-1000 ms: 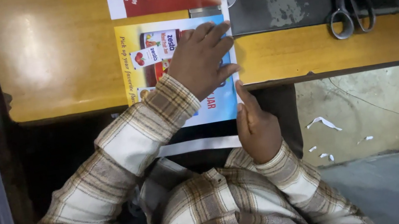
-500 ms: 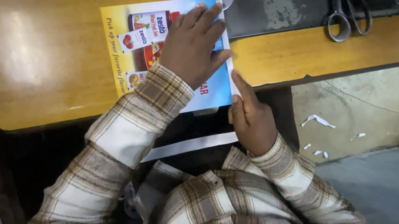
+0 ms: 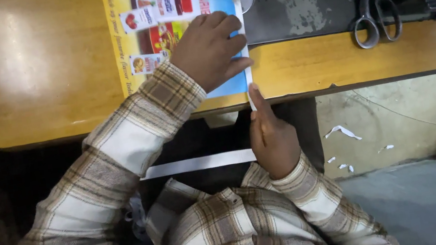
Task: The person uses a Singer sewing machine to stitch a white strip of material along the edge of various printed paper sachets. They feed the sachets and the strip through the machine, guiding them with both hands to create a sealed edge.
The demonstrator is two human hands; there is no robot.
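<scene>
We see the left hand (image 3: 210,49) spread flat, fingers (image 3: 226,25) extended and pressing down on a glossy printed sheet (image 3: 170,7), yellow and blue with red jar pictures, lying on the smooth orange wooden tabletop (image 3: 40,69). The sheet's right edge carries a narrow white strip (image 3: 244,48) that runs down past the tabletop's front edge. The right hand (image 3: 271,134) sits below that edge, fingers curled with the thumb and forefinger pinching the strip's lower end. Just right of the sheet stands a worn grey metal sewing machine bed (image 3: 293,8), where steel scissors (image 3: 373,16) lie. The tabletop to the left of the sheet is bare; white scraps (image 3: 342,132) dot the floor.
</scene>
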